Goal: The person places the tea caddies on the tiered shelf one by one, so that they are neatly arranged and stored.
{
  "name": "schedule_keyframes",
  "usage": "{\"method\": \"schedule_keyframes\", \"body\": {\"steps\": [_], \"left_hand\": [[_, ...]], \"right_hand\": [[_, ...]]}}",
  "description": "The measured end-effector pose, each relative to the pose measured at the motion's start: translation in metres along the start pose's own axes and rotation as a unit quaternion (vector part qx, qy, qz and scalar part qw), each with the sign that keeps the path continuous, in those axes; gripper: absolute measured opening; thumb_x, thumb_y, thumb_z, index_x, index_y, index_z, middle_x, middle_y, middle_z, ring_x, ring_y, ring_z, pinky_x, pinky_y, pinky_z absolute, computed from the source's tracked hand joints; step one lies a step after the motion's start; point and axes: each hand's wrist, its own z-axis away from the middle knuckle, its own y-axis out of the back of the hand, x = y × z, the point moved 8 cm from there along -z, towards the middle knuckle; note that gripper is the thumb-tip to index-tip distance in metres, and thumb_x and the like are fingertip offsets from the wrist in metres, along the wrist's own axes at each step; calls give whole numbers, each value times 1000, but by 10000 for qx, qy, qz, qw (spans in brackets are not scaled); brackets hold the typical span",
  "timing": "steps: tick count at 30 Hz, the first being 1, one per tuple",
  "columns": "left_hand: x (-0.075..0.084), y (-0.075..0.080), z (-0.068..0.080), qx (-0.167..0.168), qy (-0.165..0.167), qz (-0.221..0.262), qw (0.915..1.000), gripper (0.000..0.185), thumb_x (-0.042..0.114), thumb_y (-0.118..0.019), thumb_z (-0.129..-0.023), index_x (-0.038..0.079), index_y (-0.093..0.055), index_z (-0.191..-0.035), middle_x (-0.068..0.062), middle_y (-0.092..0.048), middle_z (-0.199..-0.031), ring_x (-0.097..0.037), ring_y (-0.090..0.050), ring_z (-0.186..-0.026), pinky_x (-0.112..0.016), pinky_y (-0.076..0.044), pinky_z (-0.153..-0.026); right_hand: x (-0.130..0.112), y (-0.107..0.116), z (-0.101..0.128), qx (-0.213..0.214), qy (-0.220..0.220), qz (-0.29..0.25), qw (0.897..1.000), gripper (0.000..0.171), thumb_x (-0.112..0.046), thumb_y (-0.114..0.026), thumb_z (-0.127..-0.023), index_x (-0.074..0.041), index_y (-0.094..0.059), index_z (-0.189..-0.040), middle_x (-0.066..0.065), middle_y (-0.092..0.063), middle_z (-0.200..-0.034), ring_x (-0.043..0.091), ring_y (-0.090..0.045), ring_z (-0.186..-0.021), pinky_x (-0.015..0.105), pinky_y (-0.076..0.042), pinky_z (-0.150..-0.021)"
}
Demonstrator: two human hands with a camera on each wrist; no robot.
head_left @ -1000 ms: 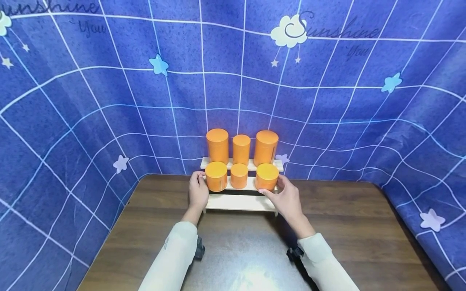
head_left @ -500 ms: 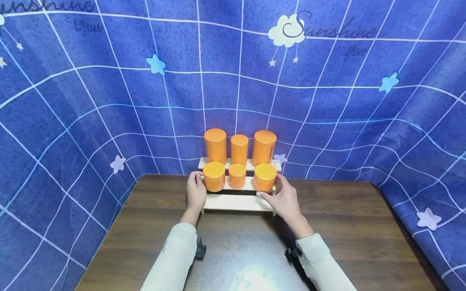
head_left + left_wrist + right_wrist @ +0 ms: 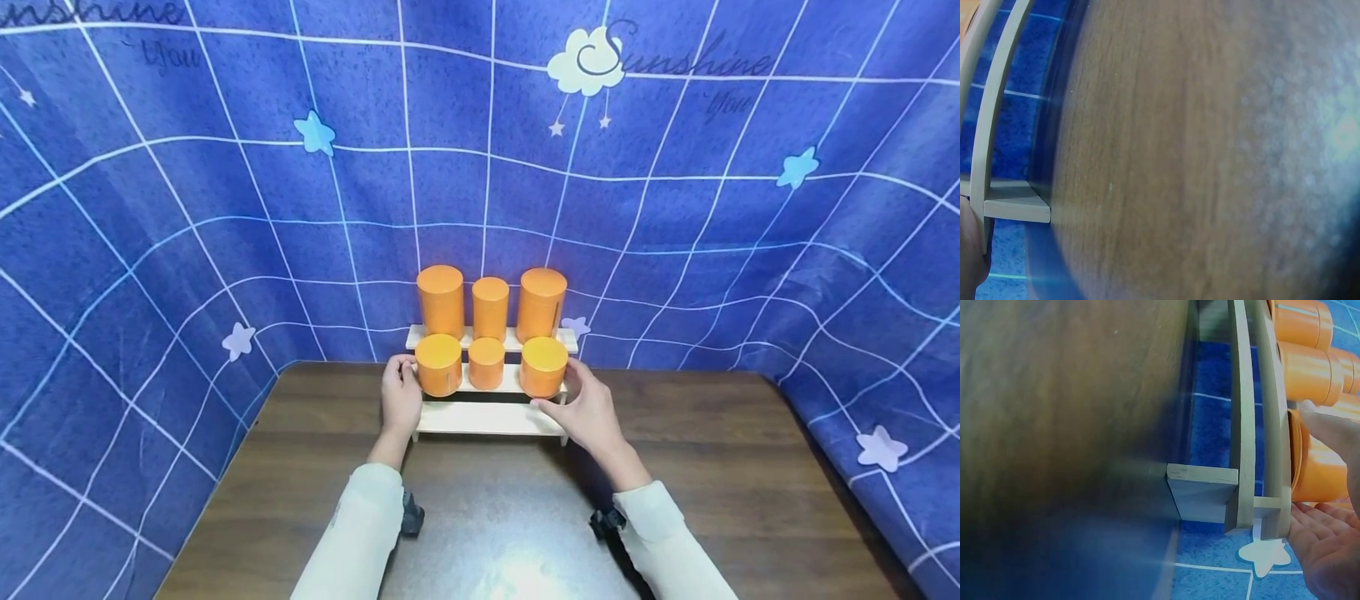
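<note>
A pale wooden three-step rack [image 3: 491,419] stands at the back of the table. On its middle step are three short orange lidded canisters: left [image 3: 439,367], middle [image 3: 486,367] and right [image 3: 543,373]. My right hand [image 3: 594,408] holds the right one, thumb in front and fingers along its outer side; the right wrist view shows that canister [image 3: 1322,469] between thumb and fingers. At the rack's left end, my left hand [image 3: 401,402] has curled fingers gripping the middle step's end, close beside the left canister. Its fingertips are partly hidden.
Three taller orange canisters, left [image 3: 441,304], middle [image 3: 491,310] and right [image 3: 540,307], stand on the top step. Behind hangs a blue grid-patterned cloth [image 3: 360,258]. Brown wooden table top [image 3: 697,467] extends around the rack.
The head view has shifted slightly, so the whole scene sits a little further left. Both hands keep nearly the same places at the rack; the right thumb has dropped slightly on its canister.
</note>
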Motion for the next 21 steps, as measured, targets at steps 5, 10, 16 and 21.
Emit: {"method": "schedule_keyframes", "body": {"steps": [5,10,16,21], "left_hand": [[1,1,-2,5,58,-7,10000,23,20,-39,-107,8,-59,-111,-11,-57,-92,-19,-54,-77,-30,-49,-69],[0,0,1,9,128,-90,9999,24,20,-38,-107,8,-59,-112,-12,-58,-95,-19,-55,-80,-30,-49,-71],[-1,0,2,19,84,-79,9999,24,20,-39,-107,9,-59,-112,-11,-57,-92,-18,-54,-76,-29,-48,-67],[1,1,0,31,-7,-11,10000,24,20,-39,-107,8,-59,-111,-11,-55,-90,-19,-53,-76,-30,-48,-66]], "right_hand": [[-1,0,-2,-73,26,-73,9999,85,-34,-93,-65,-16,-52,-138,12,-65,-133,26,-65,-121,42,-52,-103],[1,2,-1,-101,20,-107,9999,84,-31,-93,-67,-15,-52,-138,12,-66,-132,26,-65,-120,43,-52,-103],[2,2,0,-102,-1,-54,9999,80,-31,-91,-69,-14,-52,-137,13,-67,-129,27,-66,-118,43,-54,-99],[3,1,-2,-71,38,-40,10000,78,-31,-90,-70,-14,-53,-137,13,-68,-127,27,-67,-117,44,-55,-97]]}}
